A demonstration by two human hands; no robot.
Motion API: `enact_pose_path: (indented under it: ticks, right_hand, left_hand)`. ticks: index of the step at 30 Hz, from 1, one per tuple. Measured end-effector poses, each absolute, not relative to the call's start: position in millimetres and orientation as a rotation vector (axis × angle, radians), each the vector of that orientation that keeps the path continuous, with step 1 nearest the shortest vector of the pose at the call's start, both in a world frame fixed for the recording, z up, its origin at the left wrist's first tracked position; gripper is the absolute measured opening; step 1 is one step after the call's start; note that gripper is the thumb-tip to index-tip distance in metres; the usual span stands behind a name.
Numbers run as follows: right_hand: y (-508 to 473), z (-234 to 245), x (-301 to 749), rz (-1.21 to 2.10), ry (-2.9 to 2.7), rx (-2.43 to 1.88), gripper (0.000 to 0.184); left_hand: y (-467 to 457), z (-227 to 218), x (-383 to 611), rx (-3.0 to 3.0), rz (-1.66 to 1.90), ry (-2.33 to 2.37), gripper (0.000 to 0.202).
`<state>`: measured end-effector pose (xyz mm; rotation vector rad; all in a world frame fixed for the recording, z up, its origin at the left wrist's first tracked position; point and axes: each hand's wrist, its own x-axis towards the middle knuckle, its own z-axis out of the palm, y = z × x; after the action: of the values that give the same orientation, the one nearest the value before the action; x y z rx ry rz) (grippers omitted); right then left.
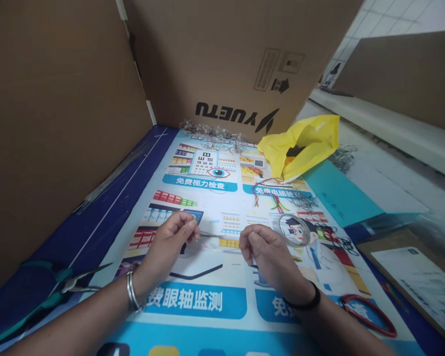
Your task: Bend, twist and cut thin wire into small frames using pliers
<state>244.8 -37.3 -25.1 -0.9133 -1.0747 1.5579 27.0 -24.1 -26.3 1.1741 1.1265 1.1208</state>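
My left hand, with a silver bangle on the wrist, pinches a thin wire between thumb and fingertips. From there the wire runs across the gap to my right hand, whose fingers are curled closed around its far end; the exact grip is hidden. A black band circles that wrist. Just beyond the right hand lies a round clear coil. Red and black cords rest to its right. Farther off, red, green and yellow strings trail from a yellow bag.
Cardboard panels stand at the back and left. Clear wire pieces line the far edge. Green-handled pliers lie at left, red-handled scissors at right. A teal folder and a cardboard piece with a white label sit right.
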Motion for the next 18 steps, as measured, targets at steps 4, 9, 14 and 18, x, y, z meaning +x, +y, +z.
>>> enact_pose_path:
  ticks: [4,9,14,18]
  right_hand:
    - [-38.4,-24.5,244.6,1.543,-1.048,-0.973,0.022]
    - [-40.2,-25.9,242.9,1.646,-1.102,-1.011,0.025]
    - [-42.7,-22.6,241.7,1.777,-1.336,-1.046,0.028]
    - [-42.9,-18.8,242.8,1.738,-1.426,-1.103,0.03]
  left_hand:
    - [-25.0,-27.4,26.3,1.192,1.084,1.101,0.013]
    - [-30.1,-24.6,29.1,1.284,0.963,1.005,0.014]
    - [-34.6,-19.7,32.6,1.31,0.801,0.934,0.014]
    - [-37.1,-19.0,32.8,1.233,0.712,0.865,0.018]
